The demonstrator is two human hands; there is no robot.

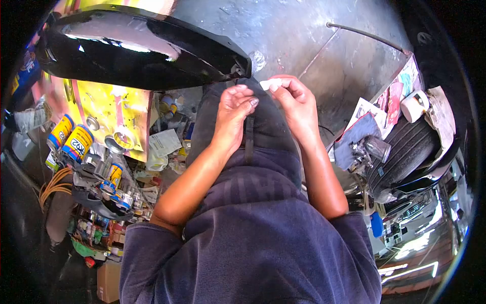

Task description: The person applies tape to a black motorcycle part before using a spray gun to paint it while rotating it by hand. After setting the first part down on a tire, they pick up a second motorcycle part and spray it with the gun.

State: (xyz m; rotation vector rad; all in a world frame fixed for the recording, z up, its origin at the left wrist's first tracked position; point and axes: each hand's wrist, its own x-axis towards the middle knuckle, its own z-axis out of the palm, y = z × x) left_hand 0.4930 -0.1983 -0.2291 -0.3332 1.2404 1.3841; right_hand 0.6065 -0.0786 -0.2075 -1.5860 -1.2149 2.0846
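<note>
The right hand (298, 104) pinches a white piece (267, 85) near the left hand (234, 109) (half-curled, whether gripping I can't tell).

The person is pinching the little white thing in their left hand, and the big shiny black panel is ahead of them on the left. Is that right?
Not quite. The white thing is pinched in the right hand, not the left, as the head view shows. The black panel is indeed ahead on the left.
</note>
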